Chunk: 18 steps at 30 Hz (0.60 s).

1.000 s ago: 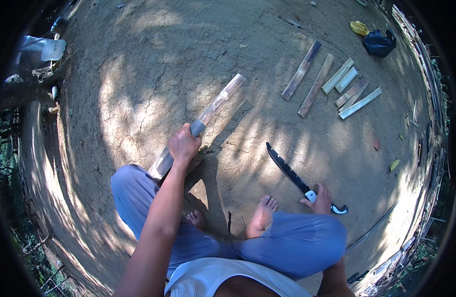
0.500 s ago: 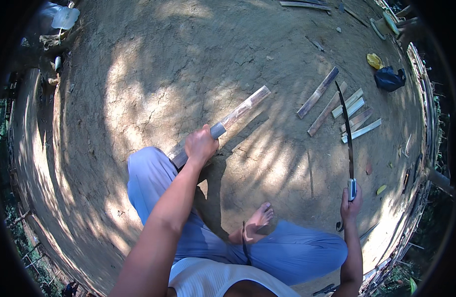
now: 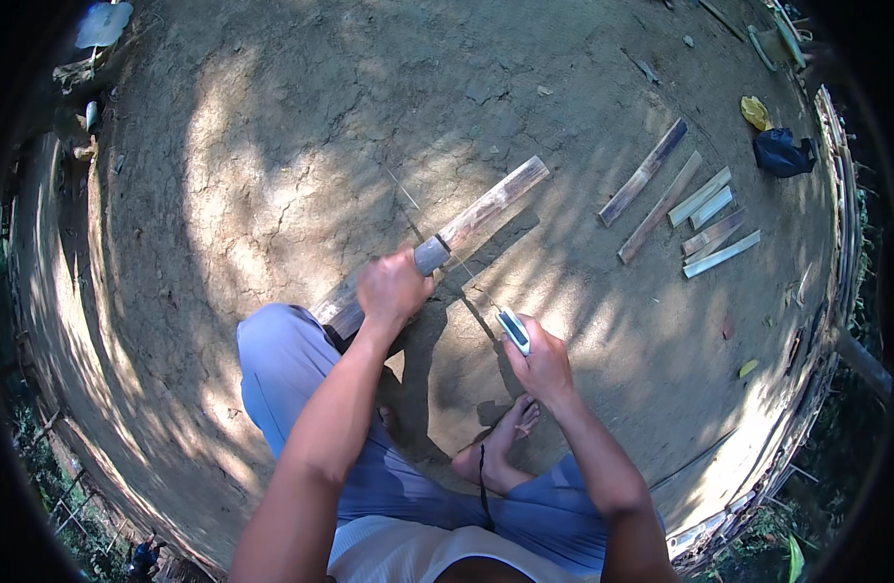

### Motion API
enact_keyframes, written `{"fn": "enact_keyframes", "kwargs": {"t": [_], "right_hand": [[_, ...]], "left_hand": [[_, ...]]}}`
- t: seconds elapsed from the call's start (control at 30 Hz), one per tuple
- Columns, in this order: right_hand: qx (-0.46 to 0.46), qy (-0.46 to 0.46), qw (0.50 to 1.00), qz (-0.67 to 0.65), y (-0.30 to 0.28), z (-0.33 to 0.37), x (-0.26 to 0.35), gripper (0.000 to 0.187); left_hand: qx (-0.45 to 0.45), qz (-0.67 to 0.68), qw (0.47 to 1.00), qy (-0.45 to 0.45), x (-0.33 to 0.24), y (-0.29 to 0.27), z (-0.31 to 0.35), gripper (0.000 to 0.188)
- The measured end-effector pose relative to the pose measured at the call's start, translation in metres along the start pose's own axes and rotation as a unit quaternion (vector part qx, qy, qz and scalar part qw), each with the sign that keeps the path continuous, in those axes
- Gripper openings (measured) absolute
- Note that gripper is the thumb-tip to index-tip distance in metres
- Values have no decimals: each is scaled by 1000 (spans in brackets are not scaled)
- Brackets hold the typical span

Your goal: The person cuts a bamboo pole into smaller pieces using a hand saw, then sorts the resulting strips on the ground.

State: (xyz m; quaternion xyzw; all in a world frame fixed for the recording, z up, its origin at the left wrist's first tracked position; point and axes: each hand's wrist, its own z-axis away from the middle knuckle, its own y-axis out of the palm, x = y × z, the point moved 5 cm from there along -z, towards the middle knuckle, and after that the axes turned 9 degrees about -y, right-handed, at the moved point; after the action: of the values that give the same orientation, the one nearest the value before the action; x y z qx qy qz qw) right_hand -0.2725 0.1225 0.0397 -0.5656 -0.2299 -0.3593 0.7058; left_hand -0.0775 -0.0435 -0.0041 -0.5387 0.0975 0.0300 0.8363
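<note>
My left hand [image 3: 393,287] is closed round a length of wood [image 3: 493,202] that slants from beside my left knee toward the upper right. Its far part is pale and streaked; a grey band shows just beyond my fist, and its near end is dark. In my right hand [image 3: 542,361] is the white and dark handle of a long knife [image 3: 514,331]. Its thin blade appears almost edge-on, pointing up and left, and crosses the wood at the grey band. Whether blade and wood touch, I cannot tell.
Several flat strips of wood [image 3: 643,173] lie on the bare earth to the right. Beyond them are a black plastic bag [image 3: 785,153] and a yellow wrapper [image 3: 756,113]. My bare foot [image 3: 505,442] rests near my right hand. Bundled poles [image 3: 840,194] edge the ground at right.
My right hand has swung the knife from the far right to the middle, bringing its blade across the wood. The left hand keeps its hold, and the view has shifted slightly.
</note>
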Motion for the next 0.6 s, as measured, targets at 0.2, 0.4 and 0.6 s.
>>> {"fn": "enact_keyframes", "kwargs": {"t": [0.2,0.4,0.6], "right_hand": [[66,29,997,-37,5,-30,8,31],[48,60,997,-30,-17,70,-39,32],[56,36,998,7,25,-62,10,39]], "left_hand": [[2,-5,1000,-8,1,1,-2,29],[17,-19,999,-25,2,6,-2,32],[15,-24,1000,-5,-3,5,-5,33]]}}
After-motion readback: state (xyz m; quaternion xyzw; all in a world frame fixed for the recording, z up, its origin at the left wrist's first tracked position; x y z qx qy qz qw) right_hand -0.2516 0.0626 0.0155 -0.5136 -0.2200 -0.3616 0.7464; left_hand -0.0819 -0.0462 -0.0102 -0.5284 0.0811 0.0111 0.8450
